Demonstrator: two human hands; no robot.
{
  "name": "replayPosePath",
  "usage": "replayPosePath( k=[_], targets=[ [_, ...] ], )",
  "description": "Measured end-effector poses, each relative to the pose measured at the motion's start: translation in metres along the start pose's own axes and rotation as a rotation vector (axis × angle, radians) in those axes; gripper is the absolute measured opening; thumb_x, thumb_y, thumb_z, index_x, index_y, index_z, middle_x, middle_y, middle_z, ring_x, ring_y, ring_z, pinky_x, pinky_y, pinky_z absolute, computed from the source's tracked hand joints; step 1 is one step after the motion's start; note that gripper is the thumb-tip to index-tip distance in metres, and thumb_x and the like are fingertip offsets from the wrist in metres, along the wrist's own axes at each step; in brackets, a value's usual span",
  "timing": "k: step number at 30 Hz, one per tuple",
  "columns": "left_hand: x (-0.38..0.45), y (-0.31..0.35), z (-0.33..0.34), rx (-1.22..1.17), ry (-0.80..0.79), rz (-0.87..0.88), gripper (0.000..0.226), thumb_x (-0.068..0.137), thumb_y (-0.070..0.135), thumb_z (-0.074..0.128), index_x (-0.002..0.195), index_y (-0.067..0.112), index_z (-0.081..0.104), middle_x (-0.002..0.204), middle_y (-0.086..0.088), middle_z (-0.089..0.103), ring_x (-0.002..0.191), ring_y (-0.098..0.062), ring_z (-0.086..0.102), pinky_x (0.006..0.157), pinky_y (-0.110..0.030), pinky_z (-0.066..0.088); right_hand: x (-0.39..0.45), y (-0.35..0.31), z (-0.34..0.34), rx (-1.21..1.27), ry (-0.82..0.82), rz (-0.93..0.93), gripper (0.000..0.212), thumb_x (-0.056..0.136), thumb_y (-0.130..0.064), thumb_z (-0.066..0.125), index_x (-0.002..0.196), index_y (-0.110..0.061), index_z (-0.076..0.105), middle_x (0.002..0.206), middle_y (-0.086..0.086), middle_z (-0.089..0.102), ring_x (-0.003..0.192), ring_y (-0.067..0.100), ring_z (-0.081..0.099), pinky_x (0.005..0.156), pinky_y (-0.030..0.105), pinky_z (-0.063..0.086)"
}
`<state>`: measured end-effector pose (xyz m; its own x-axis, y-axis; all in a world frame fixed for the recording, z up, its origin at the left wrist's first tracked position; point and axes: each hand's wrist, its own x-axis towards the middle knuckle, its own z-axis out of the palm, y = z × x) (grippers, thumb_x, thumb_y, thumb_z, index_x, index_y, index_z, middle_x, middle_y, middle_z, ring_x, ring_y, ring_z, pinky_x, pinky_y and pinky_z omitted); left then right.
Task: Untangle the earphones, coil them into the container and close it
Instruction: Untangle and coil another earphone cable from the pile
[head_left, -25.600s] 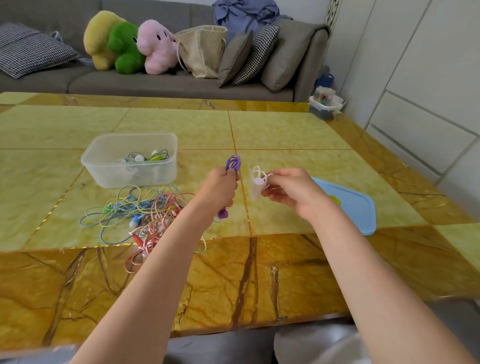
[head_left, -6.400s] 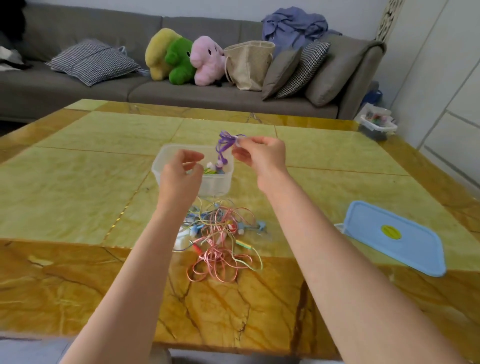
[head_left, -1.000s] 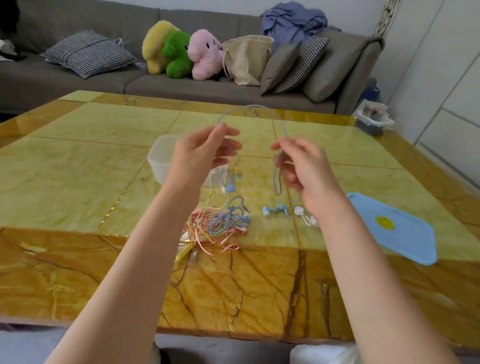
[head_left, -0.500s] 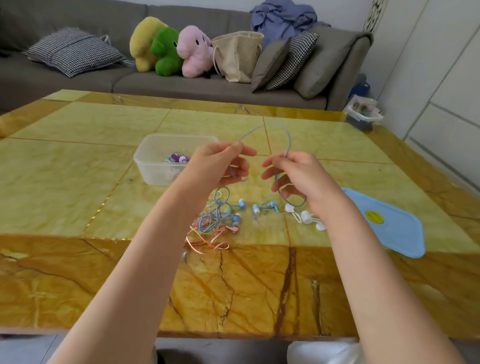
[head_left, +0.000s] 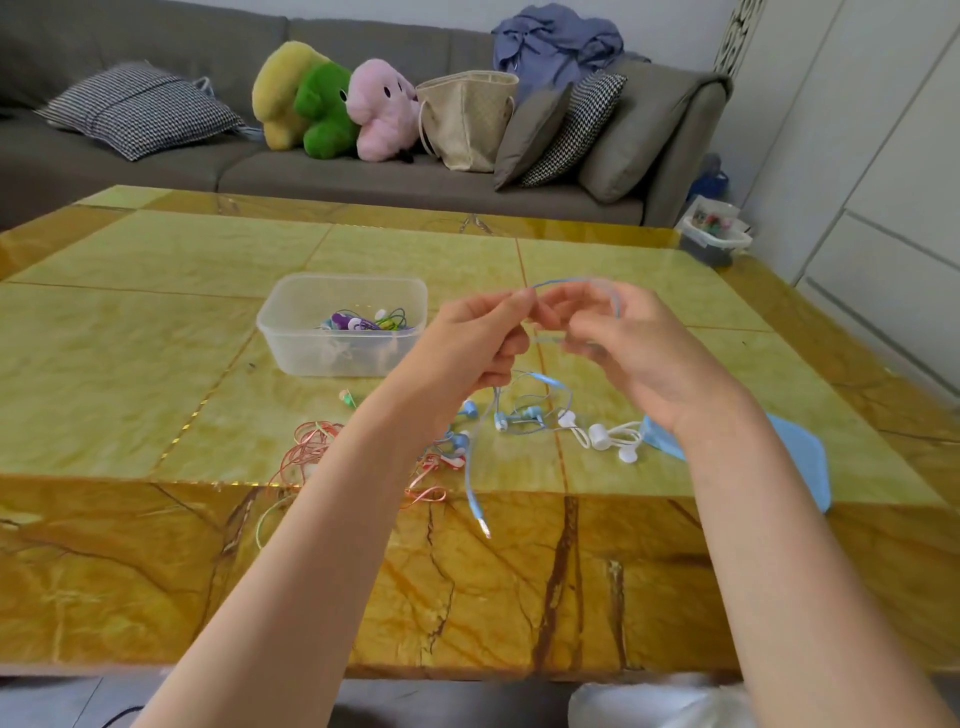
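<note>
The hands have drawn closer in the last half second: left hand (head_left: 475, 343) and right hand (head_left: 631, 353) both pinch the thin light-blue earphone cable (head_left: 470, 467), shortening its loop — its plug now dangles above the yellow marble tabletop (head_left: 130, 364). Coiling has begun; the clear plastic container (head_left: 343, 325) waits beyond, lidless.

A home living room is shown: beyond the fingers (head_left: 524, 304) a grey sofa (head_left: 415, 179) is seen, loaded with checked cushions (head_left: 137, 109), three plush toys (head_left: 332, 106), a woven bag (head_left: 467, 117) and crumpled clothing (head_left: 556, 44); the marbled table (head_left: 130, 322) lies beneath.
</note>
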<state>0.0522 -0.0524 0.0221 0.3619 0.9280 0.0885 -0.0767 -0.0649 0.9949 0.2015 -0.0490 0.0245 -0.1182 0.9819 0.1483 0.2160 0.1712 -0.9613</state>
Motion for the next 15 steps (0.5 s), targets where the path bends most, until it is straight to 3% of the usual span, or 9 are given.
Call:
replayPosePath(
  k=[2,5,8,12,15],
  targets=[
    [0.003,-0.003,0.003,0.021,0.005,0.005,0.034,0.100,0.024,0.038,0.073,0.013,0.056,0.049,0.009,0.024,0.043,-0.005,0.016,0.040,-0.015,0.016,-0.002,-0.003,-0.002,0.186,-0.091,0.014,0.026,0.067,-0.001,0.049,0.086,-0.011,0.063,0.073,-0.005,0.063,0.070,0.014,0.057,0.071,0.025,0.046],
    [0.005,-0.004,0.005,-0.021,-0.013,-0.030,0.033,0.100,0.026,0.037,0.077,0.011,0.055,0.049,0.009,0.022,0.043,-0.005,0.016,0.041,-0.016,0.014,-0.005,-0.002,0.002,0.299,-0.158,0.082,0.005,0.083,-0.006,0.057,0.081,-0.010,0.059,0.065,-0.004,0.050,0.052,0.011,0.034,0.054,0.023,0.031],
    [0.004,-0.005,0.008,-0.174,-0.092,-0.143,0.040,0.100,0.031,0.035,0.069,0.011,0.051,0.051,0.007,0.026,0.043,-0.005,0.019,0.045,-0.019,0.015,0.001,0.012,0.006,0.295,0.091,0.076,0.025,0.093,-0.017,0.053,0.069,-0.012,0.059,0.048,-0.009,0.031,0.039,0.004,0.020,0.040,0.019,0.015],
    [0.000,-0.005,0.013,-0.227,-0.291,-0.162,0.036,0.098,0.025,0.036,0.068,0.013,0.051,0.054,0.007,0.033,0.048,-0.006,0.021,0.045,-0.019,0.016,0.009,0.027,0.001,0.267,0.528,0.079,0.027,0.092,-0.015,0.055,0.066,-0.013,0.059,0.044,-0.006,0.030,0.034,0.004,0.021,0.037,0.017,0.019],
    [-0.002,0.000,0.014,-0.348,-0.402,-0.104,0.032,0.091,0.027,0.041,0.074,0.014,0.065,0.057,0.008,0.038,0.047,-0.003,0.022,0.043,-0.016,0.015,0.008,0.037,0.006,0.023,0.479,0.125,0.037,0.090,-0.012,0.054,0.055,-0.020,0.060,0.052,0.002,0.043,0.044,0.009,0.034,0.048,0.022,0.028]
  ],
)
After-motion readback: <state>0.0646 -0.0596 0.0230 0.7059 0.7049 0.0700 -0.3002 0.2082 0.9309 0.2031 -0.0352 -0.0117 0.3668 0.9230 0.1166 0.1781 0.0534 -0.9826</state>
